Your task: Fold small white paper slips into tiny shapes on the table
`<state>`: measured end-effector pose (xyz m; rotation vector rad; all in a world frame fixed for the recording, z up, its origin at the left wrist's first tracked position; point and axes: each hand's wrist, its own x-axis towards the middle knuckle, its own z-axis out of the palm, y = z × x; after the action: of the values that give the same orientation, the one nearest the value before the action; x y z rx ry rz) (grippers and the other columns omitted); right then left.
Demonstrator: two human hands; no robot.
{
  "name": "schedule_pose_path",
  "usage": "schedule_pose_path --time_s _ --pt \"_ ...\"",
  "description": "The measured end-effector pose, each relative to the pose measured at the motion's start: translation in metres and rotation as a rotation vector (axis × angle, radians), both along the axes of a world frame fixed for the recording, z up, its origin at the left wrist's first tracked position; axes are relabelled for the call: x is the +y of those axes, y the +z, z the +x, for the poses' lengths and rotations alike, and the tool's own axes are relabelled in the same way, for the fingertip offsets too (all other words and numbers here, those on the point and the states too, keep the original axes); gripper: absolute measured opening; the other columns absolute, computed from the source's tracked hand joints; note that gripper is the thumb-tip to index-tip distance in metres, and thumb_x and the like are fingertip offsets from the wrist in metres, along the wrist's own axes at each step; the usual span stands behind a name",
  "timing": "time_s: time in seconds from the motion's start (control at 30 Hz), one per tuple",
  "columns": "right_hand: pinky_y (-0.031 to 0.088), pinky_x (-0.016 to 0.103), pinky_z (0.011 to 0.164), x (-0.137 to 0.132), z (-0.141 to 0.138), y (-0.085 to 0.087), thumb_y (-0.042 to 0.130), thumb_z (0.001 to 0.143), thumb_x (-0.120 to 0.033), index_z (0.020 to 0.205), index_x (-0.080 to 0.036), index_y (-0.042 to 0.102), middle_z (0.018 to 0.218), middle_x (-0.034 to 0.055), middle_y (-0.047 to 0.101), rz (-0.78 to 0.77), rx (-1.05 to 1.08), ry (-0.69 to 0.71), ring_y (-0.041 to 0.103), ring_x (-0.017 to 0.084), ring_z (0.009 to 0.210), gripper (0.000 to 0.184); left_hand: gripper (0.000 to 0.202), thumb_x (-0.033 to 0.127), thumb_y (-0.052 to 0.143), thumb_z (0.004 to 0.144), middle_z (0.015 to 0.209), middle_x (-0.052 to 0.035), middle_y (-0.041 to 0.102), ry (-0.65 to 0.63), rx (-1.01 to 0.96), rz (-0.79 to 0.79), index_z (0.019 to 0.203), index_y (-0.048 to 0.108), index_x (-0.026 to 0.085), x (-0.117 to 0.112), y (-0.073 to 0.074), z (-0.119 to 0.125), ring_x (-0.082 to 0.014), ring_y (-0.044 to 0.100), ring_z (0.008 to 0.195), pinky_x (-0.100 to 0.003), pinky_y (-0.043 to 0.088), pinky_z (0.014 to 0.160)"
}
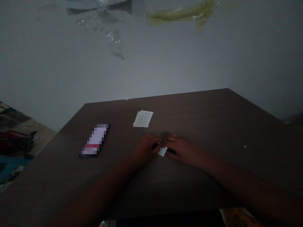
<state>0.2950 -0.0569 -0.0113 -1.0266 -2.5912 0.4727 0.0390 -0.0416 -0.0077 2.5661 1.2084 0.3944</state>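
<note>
A small white piece of paper (163,151) lies between my hands near the middle of the dark table, partly hidden under the fingers. My left hand (148,147) is closed, its fingertips pinching at the paper's far edge. From the other side my right hand (181,147) is curled over the same paper, fingers bent and touching it close to the left fingertips. Beyond my left hand rests a short stack of printed white paper slips (143,119), slightly fanned.
The brown table (201,113) meets a grey wall with torn tape and plastic. A phone (95,140), blurred by pixels, lies on the left. A tiny white scrap (245,146) sits at the right. Blue and red items are on the floor at the far left.
</note>
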Motion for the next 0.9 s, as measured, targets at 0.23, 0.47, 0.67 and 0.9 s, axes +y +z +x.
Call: schedule_pose_path --time_s 0.23,0.47,0.67,0.9 --pt "0.064 0.054 0.119 -0.002 0.003 0.007 0.086 0.113 -0.018 0.120 -0.024 0.093 0.122 0.0106 0.086 -0.006 -0.005 -0.009 0.080 0.031 0.120 0.011 0.017 0.012 0.069 0.116 0.120 -0.0089 0.085 -0.087 -0.055 -0.020 0.111 0.082 0.021 0.002 0.005 -0.010 -0.0274 0.081 0.119 -0.042 0.066 0.111" --pt "0.064 0.050 0.115 0.001 0.005 0.005 0.082 0.115 -0.015 0.115 -0.024 0.092 0.118 0.0095 0.087 -0.036 0.024 0.012 0.081 0.029 0.116 0.014 0.012 0.015 0.081 0.108 0.131 -0.0058 0.084 -0.227 -0.030 -0.049 0.116 0.082 0.023 0.005 0.013 -0.027 -0.0252 0.080 0.127 -0.036 0.063 0.115" --pt "0.064 0.044 0.105 0.004 0.006 0.005 0.080 0.114 -0.010 0.111 -0.023 0.092 0.112 0.0078 0.086 -0.082 0.068 -0.016 0.081 0.027 0.108 0.018 0.008 0.016 0.085 0.110 0.131 -0.0058 0.084 -0.201 -0.065 -0.079 0.113 0.086 0.024 0.013 0.002 -0.025 -0.0267 0.079 0.129 -0.043 0.062 0.121" --pt "0.061 0.041 0.099 0.009 0.003 0.005 0.085 0.112 -0.013 0.105 -0.022 0.091 0.106 0.0069 0.085 -0.168 0.061 -0.110 0.079 0.026 0.105 0.013 0.010 0.013 0.093 0.106 0.139 -0.0082 0.086 -0.050 -0.031 -0.111 0.105 0.090 0.023 0.011 0.005 -0.023 -0.0283 0.079 0.137 -0.046 0.064 0.125"
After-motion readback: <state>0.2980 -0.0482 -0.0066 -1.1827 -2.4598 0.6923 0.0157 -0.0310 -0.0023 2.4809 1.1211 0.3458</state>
